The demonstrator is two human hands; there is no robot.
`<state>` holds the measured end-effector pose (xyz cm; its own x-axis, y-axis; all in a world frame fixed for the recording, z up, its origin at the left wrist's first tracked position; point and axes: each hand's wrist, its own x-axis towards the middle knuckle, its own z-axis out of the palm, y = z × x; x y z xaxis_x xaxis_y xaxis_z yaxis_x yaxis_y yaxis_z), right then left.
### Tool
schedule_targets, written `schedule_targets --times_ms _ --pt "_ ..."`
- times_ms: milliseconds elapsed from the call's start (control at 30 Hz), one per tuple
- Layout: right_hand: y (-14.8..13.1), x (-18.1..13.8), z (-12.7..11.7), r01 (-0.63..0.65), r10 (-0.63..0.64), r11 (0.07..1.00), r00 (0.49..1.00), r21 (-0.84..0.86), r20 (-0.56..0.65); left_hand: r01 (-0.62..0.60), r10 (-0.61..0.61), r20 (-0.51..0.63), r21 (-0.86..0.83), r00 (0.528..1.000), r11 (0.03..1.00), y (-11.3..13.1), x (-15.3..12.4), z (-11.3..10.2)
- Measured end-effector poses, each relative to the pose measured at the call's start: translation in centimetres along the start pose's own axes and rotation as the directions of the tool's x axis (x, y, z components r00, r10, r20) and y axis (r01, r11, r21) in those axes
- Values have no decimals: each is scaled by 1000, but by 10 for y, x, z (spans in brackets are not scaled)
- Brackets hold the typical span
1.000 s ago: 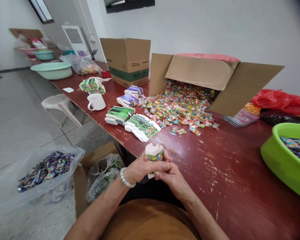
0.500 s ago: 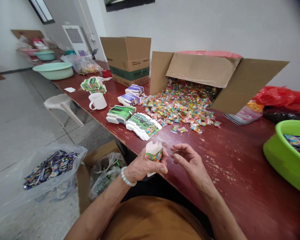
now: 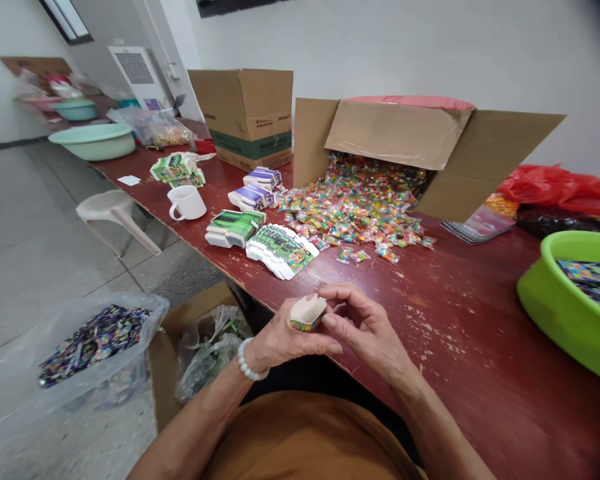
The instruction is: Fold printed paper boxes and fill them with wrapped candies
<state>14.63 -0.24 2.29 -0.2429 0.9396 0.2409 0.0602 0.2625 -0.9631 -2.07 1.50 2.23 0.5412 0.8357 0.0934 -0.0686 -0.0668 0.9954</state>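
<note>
My left hand point(image 3: 279, 341), with a pale bead bracelet at the wrist, is closed around a small green printed carton point(image 3: 307, 312). The carton's white inside faces up through its uncovered top. At its right edge, the thumb and curled fingers of my right hand point(image 3: 369, 327) pinch the rim; the fingertips are partly hidden. Just beyond my hands lies a fanned stack of flat green cartons point(image 3: 282, 248), beside another green stack point(image 3: 234, 227). Wrapped candies point(image 3: 350, 207) spill across the table from a tipped cardboard box point(image 3: 395, 130).
A white mug point(image 3: 187, 203) and purple cartons point(image 3: 253, 197) stand on the red table point(image 3: 460, 320). An upright cardboard box point(image 3: 250, 117) is behind them. To the right is a green basin point(image 3: 545, 300). Below left are a bag of dark packets point(image 3: 97, 340) and a white stool point(image 3: 113, 207).
My right hand has moved left onto the carton's edge. The carton has tilted, so more of its white inside shows. The whole view has shifted slightly.
</note>
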Motion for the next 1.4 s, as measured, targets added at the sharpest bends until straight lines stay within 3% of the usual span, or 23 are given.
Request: schedule_targets --times_ms 133,300,400,567,667,800,967,1033,1133,1200,1267,1400 --pt "-1 2 -2 36 -33 998 998 -56 50 54 -51 46 -66 998 996 1 -2 4" --pt "3 5 -4 -10 10 1000 997 -9 76 189 -153 141 -287 978 939 -1 -4 6" --pt "6 3 -3 -71 70 997 997 40 19 206 -162 167 -294 972 933 -5 -3 5" --pt "8 -1 1 -141 136 988 988 61 71 239 -201 160 -278 967 930 -6 -2 4" --pt "7 0 4 -146 141 985 988 87 62 197 -166 131 -275 977 941 -4 -1 5" --pt "5 0 4 -106 104 994 993 38 51 73 -62 66 -170 996 983 -2 -1 6" --pt "2 -2 1 -4 3 1000 998 19 56 -56 65 -32 228 997 972 -4 -3 3" --pt "1 -3 0 25 -27 999 998 38 57 -136 180 -58 444 982 886 -2 -4 1" --pt "1 -5 1 3 -8 994 999 113 38 -230 397 -47 751 916 619 1 -5 0" --pt "1 -7 3 -52 47 977 999 207 25 -192 481 -32 892 876 410 3 -6 0" --pt "1 -9 6 -103 103 951 995 292 15 -103 503 -25 969 864 225 4 -7 2" --pt "2 -10 8 -139 168 923 985 359 -49 3 493 -9 1000 870 14 6 -9 6"
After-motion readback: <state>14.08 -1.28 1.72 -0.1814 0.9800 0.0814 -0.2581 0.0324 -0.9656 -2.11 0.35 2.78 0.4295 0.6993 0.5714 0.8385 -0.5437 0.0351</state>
